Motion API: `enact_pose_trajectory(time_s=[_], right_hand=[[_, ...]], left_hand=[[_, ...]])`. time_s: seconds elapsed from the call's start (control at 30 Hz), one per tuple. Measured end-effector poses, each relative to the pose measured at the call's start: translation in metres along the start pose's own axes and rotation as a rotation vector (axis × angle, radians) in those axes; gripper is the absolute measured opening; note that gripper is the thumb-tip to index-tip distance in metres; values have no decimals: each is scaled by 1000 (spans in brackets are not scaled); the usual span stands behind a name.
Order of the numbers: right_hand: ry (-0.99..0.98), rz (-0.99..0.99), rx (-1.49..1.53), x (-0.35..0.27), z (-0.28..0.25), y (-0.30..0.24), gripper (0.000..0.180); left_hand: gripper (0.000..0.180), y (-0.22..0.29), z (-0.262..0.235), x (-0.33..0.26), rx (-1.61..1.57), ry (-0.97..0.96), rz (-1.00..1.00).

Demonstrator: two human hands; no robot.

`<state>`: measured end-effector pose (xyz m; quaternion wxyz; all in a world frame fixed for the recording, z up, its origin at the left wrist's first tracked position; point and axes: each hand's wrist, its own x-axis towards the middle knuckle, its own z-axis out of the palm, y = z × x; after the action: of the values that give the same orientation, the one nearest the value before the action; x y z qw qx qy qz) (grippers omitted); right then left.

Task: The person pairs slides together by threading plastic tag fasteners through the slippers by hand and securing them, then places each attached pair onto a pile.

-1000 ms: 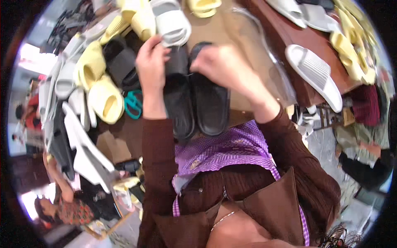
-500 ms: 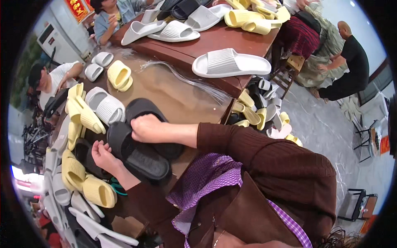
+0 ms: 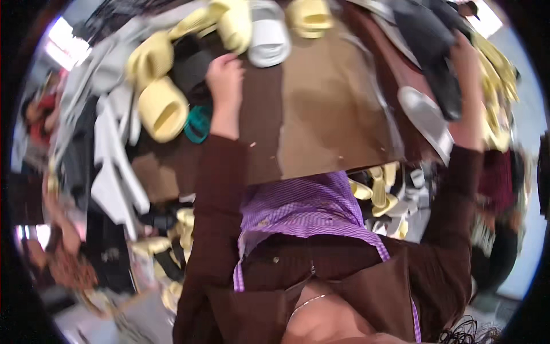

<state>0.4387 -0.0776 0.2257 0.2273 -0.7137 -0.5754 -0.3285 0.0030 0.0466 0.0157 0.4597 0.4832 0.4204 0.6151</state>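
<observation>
Hands apart now, right hand (image 3: 467, 69) lifting gripped black slippers (image 3: 435, 51); left hand (image 3: 225, 77) curled on pile

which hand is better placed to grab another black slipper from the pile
Left. The left hand already rests on the black slippers in the pile beside the yellow slippers, while the right hand is far off, holding a black slipper pair.

Setting: footwear workshop or packing area. Brown worktable (image 3: 321, 114) heaped along its edges with loose yellow slides (image 3: 163, 109), a white slide (image 3: 268, 37), black slides (image 3: 435, 51); more pairs piled on floor (image 3: 384, 195)
</observation>
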Motion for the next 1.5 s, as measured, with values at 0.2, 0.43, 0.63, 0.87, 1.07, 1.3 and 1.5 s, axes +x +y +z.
enact_pose_trajectory(time_s=[0.2, 0.43, 0.63, 0.87, 1.07, 1.3, 1.5], right_hand=[[-350, -11, -211, -30, 60, 262, 40], [-362, 86, -172, -41, 32, 144, 36], [-306, -23, 276, -54, -20, -54, 30], [-580, -356, 936, -102, 32, -192, 22], [-790, -580, 1122, -144, 45, -273, 21], [-634, -856, 1077, -150, 78, -372, 30], [-455, -1002, 845, -174, 92, -401, 40]], left_hand=[[17, 0, 7, -18, 377, -41, 395], [24, 77, -94, -67, 887, 428, 692], [46, 34, -177, -80, 1100, 678, 434], [50, 38, -171, -68, 475, 476, -222], [51, 31, -200, -67, 235, 330, -295], [44, 29, -173, -84, 92, 490, -137], [45, 38, -149, -130, 198, 506, -77]])
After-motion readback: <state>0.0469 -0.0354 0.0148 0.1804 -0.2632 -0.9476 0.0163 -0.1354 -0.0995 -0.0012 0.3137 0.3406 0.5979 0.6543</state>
